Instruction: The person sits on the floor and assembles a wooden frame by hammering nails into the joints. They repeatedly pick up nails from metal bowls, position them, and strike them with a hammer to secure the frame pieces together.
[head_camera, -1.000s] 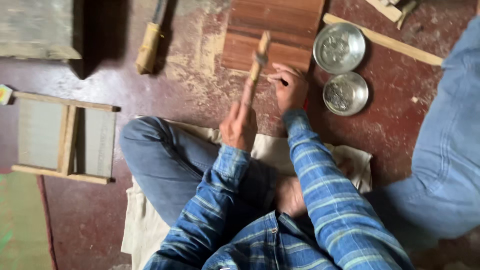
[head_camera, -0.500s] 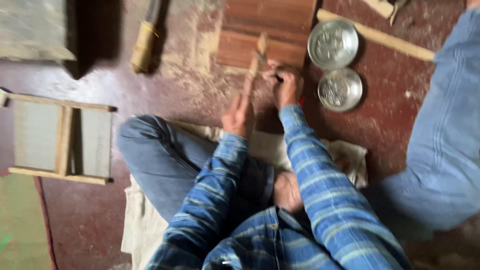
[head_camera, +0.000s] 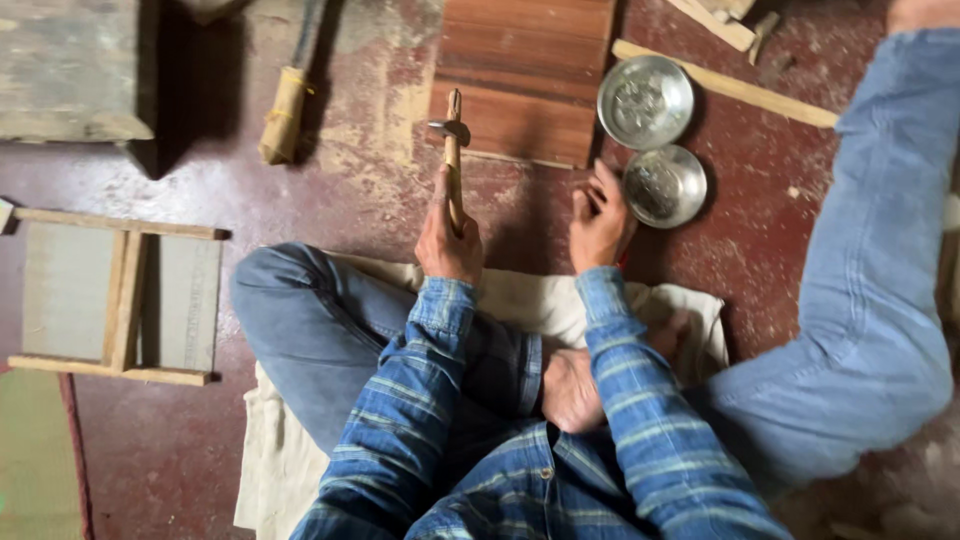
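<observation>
My left hand (head_camera: 447, 240) grips the wooden handle of a small hammer (head_camera: 452, 140), whose metal head points away from me over the edge of a reddish-brown wooden board (head_camera: 525, 75) lying on the floor. My right hand (head_camera: 600, 222) hovers just right of the hammer, fingers curled and pinched together near the board's near edge; whether it holds something small I cannot tell. Both sleeves are blue plaid. I sit cross-legged in jeans on a cream cloth (head_camera: 285, 450).
Two round metal dishes (head_camera: 645, 100) (head_camera: 665, 185) sit right of the board. A long wooden strip (head_camera: 730, 85) lies beyond them. A wooden frame (head_camera: 115, 295) is at the left, a wrapped tool handle (head_camera: 285, 110) at the upper left. Another person's jeans-clad leg (head_camera: 875, 270) fills the right.
The hammer has come apart from my right hand, which moved right toward the dishes. My left hand still holds the handle, now more upright.
</observation>
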